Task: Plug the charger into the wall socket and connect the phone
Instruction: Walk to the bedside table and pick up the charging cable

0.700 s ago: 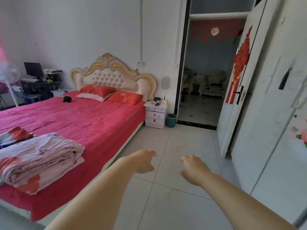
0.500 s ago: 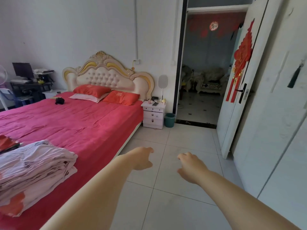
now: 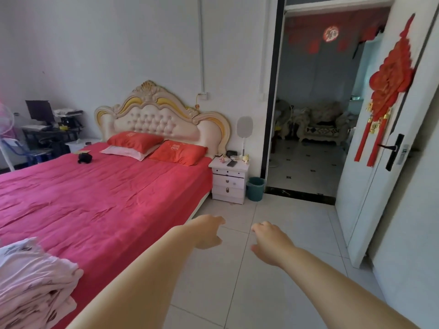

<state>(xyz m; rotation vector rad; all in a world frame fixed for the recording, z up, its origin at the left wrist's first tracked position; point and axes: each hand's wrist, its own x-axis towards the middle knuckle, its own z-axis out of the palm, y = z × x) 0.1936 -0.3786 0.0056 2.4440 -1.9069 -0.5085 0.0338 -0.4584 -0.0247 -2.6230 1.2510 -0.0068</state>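
Though empty, both hands (image 3: 240,236) bare, smooth

A bed (image 3: 99,200) with pink sheet and two red pillows (image 3: 156,146) fills the left. Folded bedding (image 3: 33,279) lies at its near corner. A teal bin (image 3: 255,188) stands beside the door (image 3: 380,138); a small black object (image 3: 84,158), perhaps a pouch, rests near the pillows.
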